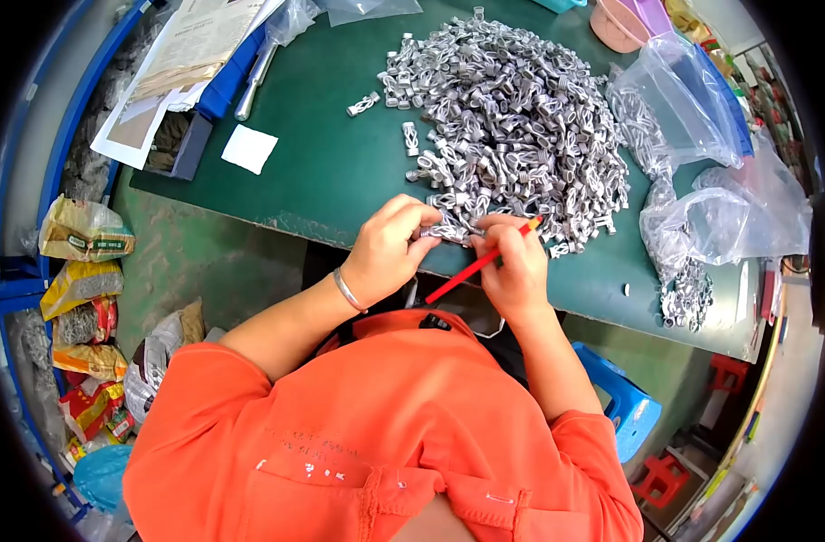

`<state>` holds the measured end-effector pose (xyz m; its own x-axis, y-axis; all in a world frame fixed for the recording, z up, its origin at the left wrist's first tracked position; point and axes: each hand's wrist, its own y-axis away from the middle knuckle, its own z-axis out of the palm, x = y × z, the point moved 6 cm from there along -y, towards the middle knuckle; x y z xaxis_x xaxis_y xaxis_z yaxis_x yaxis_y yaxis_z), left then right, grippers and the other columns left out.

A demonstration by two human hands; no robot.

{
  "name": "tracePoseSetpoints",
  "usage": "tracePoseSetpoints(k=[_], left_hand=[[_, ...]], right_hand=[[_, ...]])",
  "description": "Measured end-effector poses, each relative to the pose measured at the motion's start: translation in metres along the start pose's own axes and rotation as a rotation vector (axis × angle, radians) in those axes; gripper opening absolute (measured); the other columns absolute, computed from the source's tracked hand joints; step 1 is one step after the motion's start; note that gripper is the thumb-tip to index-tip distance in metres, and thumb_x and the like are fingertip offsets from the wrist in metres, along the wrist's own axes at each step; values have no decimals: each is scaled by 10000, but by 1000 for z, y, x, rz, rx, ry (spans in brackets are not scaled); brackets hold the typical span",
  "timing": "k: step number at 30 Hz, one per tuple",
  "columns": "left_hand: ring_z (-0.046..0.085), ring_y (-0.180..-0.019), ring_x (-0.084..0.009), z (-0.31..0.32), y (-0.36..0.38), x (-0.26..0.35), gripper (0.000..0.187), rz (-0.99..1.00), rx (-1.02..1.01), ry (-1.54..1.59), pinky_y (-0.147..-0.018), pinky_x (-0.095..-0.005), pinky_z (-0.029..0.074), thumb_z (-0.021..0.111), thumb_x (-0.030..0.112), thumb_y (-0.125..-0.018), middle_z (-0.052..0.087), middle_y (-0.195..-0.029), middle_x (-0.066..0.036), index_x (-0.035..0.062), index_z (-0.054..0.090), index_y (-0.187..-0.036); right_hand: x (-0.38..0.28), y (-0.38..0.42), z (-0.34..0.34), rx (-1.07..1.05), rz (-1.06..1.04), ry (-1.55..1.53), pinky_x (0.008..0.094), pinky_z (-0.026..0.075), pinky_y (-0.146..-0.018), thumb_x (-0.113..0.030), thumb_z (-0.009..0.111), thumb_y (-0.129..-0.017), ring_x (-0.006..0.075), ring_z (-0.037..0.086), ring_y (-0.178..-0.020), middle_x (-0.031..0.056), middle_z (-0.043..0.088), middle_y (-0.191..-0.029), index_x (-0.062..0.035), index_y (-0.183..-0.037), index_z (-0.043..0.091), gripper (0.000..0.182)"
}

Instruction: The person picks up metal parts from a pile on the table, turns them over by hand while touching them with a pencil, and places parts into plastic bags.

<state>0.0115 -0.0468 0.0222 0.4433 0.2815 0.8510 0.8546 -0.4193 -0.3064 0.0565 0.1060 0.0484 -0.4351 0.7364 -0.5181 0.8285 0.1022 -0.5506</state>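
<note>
A large heap of small grey metal fittings with looped sides [512, 117] lies on the green table [313, 126]. At the heap's near edge, my left hand [385, 242] has its thumb and forefinger closed on one small grey metal fitting [450, 234]. My right hand [514, 271] holds a red pencil [465, 277] slanting across its fingers, one end pointing up right and the other toward my body. The fingertips of that hand are right at the other end of the same fitting. Two single fittings lie apart, left of the heap.
Clear plastic bags [693, 99] and a smaller pile of metal pieces [686, 296] lie at the right. Papers [191, 54] rest on a blue box at the upper left, near a white paper square [249, 149]. A blue stool [625, 402] stands below the table.
</note>
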Motion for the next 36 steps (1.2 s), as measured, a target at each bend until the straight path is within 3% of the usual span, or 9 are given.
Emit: tracePoseSetpoints(k=[4, 6, 7, 9, 13, 20, 27, 31, 36], left_hand=[[555, -687, -128, -2, 3, 13, 337, 25, 51, 101, -607, -238, 476, 707, -81, -677, 559, -865, -77, -6, 595, -986], [560, -700, -123, -1, 3, 17, 343, 50, 48, 109, -618, -236, 481, 710, -81, -679, 557, -877, -78, -8, 593, -994], [564, -713, -119, -1, 3, 21, 350, 78, 52, 115, -629, -233, 486, 713, -82, -681, 556, -888, -80, -10, 592, -1001], [569, -734, -116, 0, 3, 24, 345, 49, 28, 199, -641, -232, 492, 715, -81, -687, 552, -909, -82, -13, 588, -1001], [577, -790, -114, 12, 7, 11, 326, -58, -98, 543, -654, -231, 506, 723, -69, -705, 541, -965, -90, -24, 577, -994], [611, -796, -146, 14, 8, 32, 244, 62, -95, 496, -673, -252, 524, 727, -51, -695, 595, -916, -86, 2, 615, -904], [605, -833, -173, 20, 14, 31, 203, 103, -163, 382, -689, -269, 515, 723, -65, -691, 594, -924, -94, 7, 617, -848], [599, -835, -196, 16, 15, 36, 204, 168, -224, 341, -703, -294, 499, 754, -14, -669, 598, -917, -87, 22, 618, -817], [555, -818, -274, 2, 8, 24, 285, 199, -25, -206, -727, -331, 460, 758, 64, -657, 554, -885, -98, 18, 604, -891]], right_hand=[[2, 13, 0, 46, 160, -208, 314, 483, -590, 49, 664, -758, 235, 603, -709, 135, 616, -885, -29, -813, 468, 219], [13, 25, 13, 52, 492, -759, 258, 495, -572, 49, 626, -809, 163, 617, -717, 139, 611, -898, -34, -830, 432, 212], [11, 26, 10, 53, 496, -759, 258, 495, -572, 49, 626, -809, 163, 617, -717, 139, 611, -898, -34, -830, 432, 212], [14, 32, 13, 74, 753, -1086, 230, 511, -579, 55, 602, -828, 137, 618, -740, 141, 603, -920, -41, -848, 410, 216], [18, 42, 12, 101, 689, -1324, 257, 541, -661, 115, 576, -811, 173, 627, -792, 165, 595, -966, -57, -845, 392, 254], [16, 52, 1, 147, 582, -1212, 285, 533, -767, 163, 631, -736, 180, 609, -863, 183, 563, -1042, -60, -842, 379, 352], [4, 48, -21, 162, 409, -1101, 281, 522, -731, 134, 685, -709, 174, 605, -841, 199, 585, -1014, -68, -851, 368, 402], [6, 59, -24, 124, 456, -1050, 265, 513, -711, 129, 688, -705, 168, 604, -840, 198, 588, -1008, -74, -836, 369, 400], [12, 68, -26, -53, 520, -795, 265, 468, -749, 112, 654, -748, 155, 573, -855, 169, 606, -1006, -69, -797, 387, 325]])
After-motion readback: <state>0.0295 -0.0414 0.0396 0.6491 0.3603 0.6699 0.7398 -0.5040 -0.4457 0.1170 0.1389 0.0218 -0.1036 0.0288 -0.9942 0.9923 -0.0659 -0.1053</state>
